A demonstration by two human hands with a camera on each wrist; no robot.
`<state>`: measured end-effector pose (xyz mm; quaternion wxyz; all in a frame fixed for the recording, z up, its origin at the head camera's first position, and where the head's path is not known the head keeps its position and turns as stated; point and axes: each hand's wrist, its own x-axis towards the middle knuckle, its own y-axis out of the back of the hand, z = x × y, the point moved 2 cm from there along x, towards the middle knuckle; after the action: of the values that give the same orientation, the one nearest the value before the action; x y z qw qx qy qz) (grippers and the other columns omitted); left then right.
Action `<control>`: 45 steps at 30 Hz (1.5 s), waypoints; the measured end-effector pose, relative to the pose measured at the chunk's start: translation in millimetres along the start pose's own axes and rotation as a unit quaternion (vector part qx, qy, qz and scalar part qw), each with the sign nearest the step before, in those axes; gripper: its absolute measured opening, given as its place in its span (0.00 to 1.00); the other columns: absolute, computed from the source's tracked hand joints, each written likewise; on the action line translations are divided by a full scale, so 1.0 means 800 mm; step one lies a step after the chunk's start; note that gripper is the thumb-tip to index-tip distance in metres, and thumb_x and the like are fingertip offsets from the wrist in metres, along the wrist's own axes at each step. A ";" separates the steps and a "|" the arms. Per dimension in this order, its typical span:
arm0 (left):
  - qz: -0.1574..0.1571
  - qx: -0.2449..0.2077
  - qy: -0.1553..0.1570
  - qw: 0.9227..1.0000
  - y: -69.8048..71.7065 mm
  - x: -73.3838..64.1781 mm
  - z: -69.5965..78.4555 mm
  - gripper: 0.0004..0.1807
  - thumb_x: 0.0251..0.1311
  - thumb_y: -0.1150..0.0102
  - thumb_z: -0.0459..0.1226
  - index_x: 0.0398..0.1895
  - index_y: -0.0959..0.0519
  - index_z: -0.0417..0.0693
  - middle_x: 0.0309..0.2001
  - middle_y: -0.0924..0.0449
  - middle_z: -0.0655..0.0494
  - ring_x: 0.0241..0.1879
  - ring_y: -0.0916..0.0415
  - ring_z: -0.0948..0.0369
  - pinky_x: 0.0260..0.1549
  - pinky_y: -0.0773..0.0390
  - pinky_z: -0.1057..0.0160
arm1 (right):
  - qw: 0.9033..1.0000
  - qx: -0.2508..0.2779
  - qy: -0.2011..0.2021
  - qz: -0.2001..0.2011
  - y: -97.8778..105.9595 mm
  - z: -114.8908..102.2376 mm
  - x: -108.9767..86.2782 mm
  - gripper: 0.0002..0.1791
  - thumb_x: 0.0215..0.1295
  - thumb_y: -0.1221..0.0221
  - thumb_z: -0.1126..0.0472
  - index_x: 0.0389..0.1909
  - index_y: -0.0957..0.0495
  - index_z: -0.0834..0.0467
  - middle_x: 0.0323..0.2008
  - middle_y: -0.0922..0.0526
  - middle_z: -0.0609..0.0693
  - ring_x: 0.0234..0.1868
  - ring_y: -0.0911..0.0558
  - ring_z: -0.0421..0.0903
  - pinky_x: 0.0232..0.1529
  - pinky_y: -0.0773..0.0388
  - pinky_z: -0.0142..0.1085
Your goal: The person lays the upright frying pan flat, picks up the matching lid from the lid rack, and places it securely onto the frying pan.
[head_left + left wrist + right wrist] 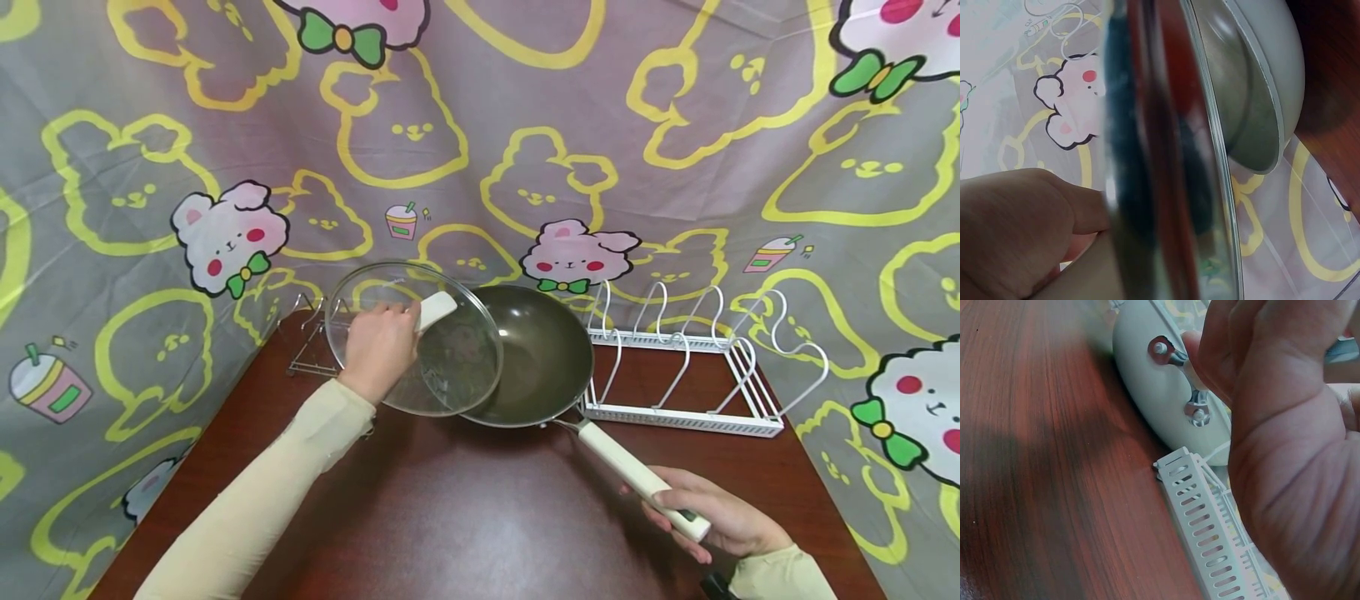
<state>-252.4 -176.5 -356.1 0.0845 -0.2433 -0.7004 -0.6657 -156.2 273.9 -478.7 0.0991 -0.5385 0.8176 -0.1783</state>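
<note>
My left hand [380, 346] grips the cream handle [437, 310] of a round glass lid [468, 371]. The lid covers the left part of a wok-like frying pan [551, 350] in the head view. Seen edge-on in the left wrist view, the lid [1217, 144] appears apart from the pan [1291, 69]. The pan has a dark interior and a pale outside, and it is uncovered on its right side. My right hand [720, 512] holds the far end of the pan's long cream handle [626, 462], with the thumb on top.
A white wire rack [682, 421] with upright loops stands to the right, close beside the pan. Behind the lid at the left is a small metal wire rack [307, 367], partly hidden. A patterned cloth [450, 100] surrounds the brown wooden table [465, 525].
</note>
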 end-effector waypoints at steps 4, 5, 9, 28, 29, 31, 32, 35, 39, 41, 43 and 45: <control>0.021 0.005 -0.010 1.000 -0.001 -0.001 0.002 0.23 0.54 0.26 0.38 0.53 0.18 0.41 0.39 0.11 0.45 0.37 0.15 0.46 0.30 0.16 0.48 | 1.000 0.004 -0.003 0.006 -0.001 -0.001 -0.001 0.24 0.77 0.70 0.74 0.69 0.44 0.76 0.40 0.22 0.49 0.13 0.47 0.66 0.04 0.54 0.56; 0.026 0.007 -0.012 1.000 -0.001 -0.001 0.003 0.23 0.54 0.26 0.38 0.53 0.18 0.42 0.39 0.11 0.45 0.37 0.15 0.46 0.29 0.17 0.48 | 1.000 0.005 -0.004 0.007 -0.001 -0.001 -0.001 0.23 0.77 0.70 0.74 0.69 0.44 0.76 0.40 0.22 0.50 0.13 0.47 0.67 0.04 0.54 0.56; 0.030 0.006 -0.014 0.999 -0.002 -0.001 0.006 0.23 0.54 0.26 0.39 0.53 0.17 0.42 0.38 0.11 0.45 0.36 0.15 0.47 0.29 0.17 0.49 | 1.000 0.008 -0.002 0.003 -0.001 -0.001 0.000 0.24 0.77 0.71 0.74 0.70 0.42 0.74 0.41 0.22 0.50 0.12 0.47 0.66 0.04 0.54 0.56; 0.024 0.004 -0.017 1.000 -0.004 0.000 0.013 0.22 0.54 0.26 0.40 0.52 0.17 0.42 0.37 0.12 0.45 0.36 0.16 0.47 0.29 0.18 0.49 | 1.000 0.002 0.008 -0.009 -0.002 -0.001 0.001 0.25 0.77 0.71 0.74 0.69 0.39 0.71 0.40 0.23 0.49 0.13 0.46 0.64 0.04 0.51 0.53; 0.023 0.004 -0.017 1.000 -0.005 0.000 0.014 0.22 0.54 0.26 0.40 0.52 0.17 0.42 0.37 0.12 0.45 0.35 0.16 0.47 0.29 0.18 0.49 | 1.000 0.001 0.008 -0.006 -0.002 0.000 0.000 0.25 0.77 0.71 0.74 0.69 0.39 0.71 0.40 0.22 0.49 0.13 0.46 0.63 0.04 0.50 0.53; 0.022 0.002 -0.018 1.000 -0.005 0.000 0.016 0.22 0.54 0.26 0.39 0.52 0.17 0.42 0.37 0.12 0.45 0.35 0.16 0.47 0.30 0.18 0.50 | 1.000 -0.001 0.009 -0.005 -0.001 0.001 0.000 0.25 0.77 0.71 0.74 0.69 0.38 0.70 0.40 0.22 0.49 0.13 0.45 0.63 0.04 0.49 0.52; 0.021 0.001 -0.018 1.000 -0.006 0.000 0.016 0.22 0.54 0.26 0.39 0.52 0.17 0.42 0.37 0.12 0.46 0.35 0.16 0.47 0.30 0.18 0.50 | 1.000 0.001 0.008 -0.006 -0.001 0.002 0.000 0.26 0.77 0.72 0.74 0.70 0.38 0.69 0.40 0.22 0.49 0.13 0.45 0.63 0.04 0.50 0.53; 0.021 0.001 -0.018 1.000 -0.007 0.000 0.018 0.23 0.54 0.26 0.39 0.53 0.17 0.42 0.37 0.11 0.46 0.36 0.16 0.47 0.30 0.17 0.50 | 1.000 0.002 0.007 -0.009 0.001 0.003 0.000 0.27 0.77 0.73 0.74 0.70 0.37 0.68 0.40 0.23 0.49 0.13 0.46 0.64 0.04 0.52 0.54; 0.022 0.003 -0.018 1.000 -0.007 0.000 0.020 0.23 0.54 0.27 0.39 0.54 0.17 0.42 0.37 0.11 0.46 0.36 0.16 0.47 0.31 0.17 0.50 | 1.000 0.004 0.008 -0.013 0.003 0.004 0.000 0.27 0.77 0.74 0.75 0.70 0.37 0.67 0.41 0.23 0.50 0.13 0.47 0.65 0.04 0.53 0.55; 0.024 0.003 -0.018 1.000 -0.007 0.000 0.020 0.23 0.54 0.26 0.39 0.53 0.17 0.42 0.37 0.11 0.46 0.36 0.16 0.47 0.31 0.17 0.50 | 1.000 0.004 0.008 -0.013 0.003 0.003 0.000 0.27 0.77 0.74 0.75 0.70 0.37 0.67 0.41 0.23 0.50 0.13 0.47 0.66 0.04 0.53 0.55; 0.027 0.004 -0.018 0.999 -0.007 0.000 0.020 0.23 0.54 0.26 0.39 0.53 0.17 0.42 0.37 0.11 0.46 0.36 0.16 0.47 0.31 0.17 0.50 | 1.000 0.004 0.007 -0.012 0.002 0.003 0.000 0.27 0.77 0.74 0.75 0.70 0.37 0.67 0.41 0.23 0.50 0.13 0.47 0.65 0.04 0.52 0.54; 0.027 0.004 -0.018 0.999 -0.007 0.000 0.021 0.23 0.53 0.26 0.39 0.53 0.17 0.42 0.37 0.11 0.46 0.36 0.16 0.47 0.31 0.17 0.50 | 1.000 0.004 0.007 -0.010 0.000 0.002 0.000 0.26 0.77 0.73 0.74 0.70 0.38 0.68 0.40 0.23 0.49 0.13 0.47 0.65 0.04 0.52 0.54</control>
<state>-251.8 -160.2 -362.6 0.0909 -0.2742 -0.6973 -0.6560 -156.0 273.8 -480.2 0.0940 -0.5451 0.8120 -0.1860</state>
